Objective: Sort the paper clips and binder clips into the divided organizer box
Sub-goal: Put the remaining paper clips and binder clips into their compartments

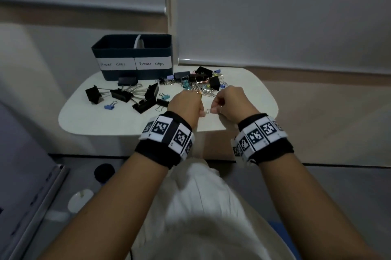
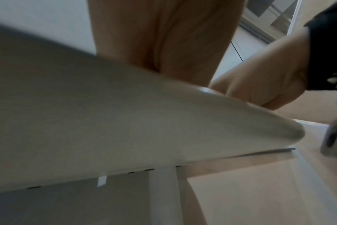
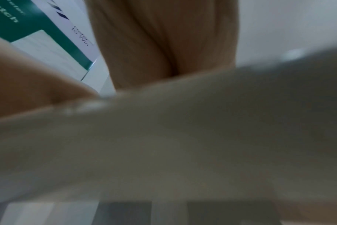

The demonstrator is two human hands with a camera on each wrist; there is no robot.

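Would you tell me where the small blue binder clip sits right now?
In the head view, the small blue binder clip lies at the white table's left front, just ahead of the large black binder clips.

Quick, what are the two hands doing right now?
Left hand: fingers curled, pinching one end of a paper clip.
Right hand: pinching the same clip's other end.

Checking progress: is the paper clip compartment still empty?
Cannot tell. The organizer box faces the head camera with its labelled front wall; its floor is hidden. Many clips lie on the table.

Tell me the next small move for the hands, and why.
Probably carry the paper clip, pinched between left hand and right hand, to the organizer box compartment labelled paper clips, on the left; it looks free of the pile.
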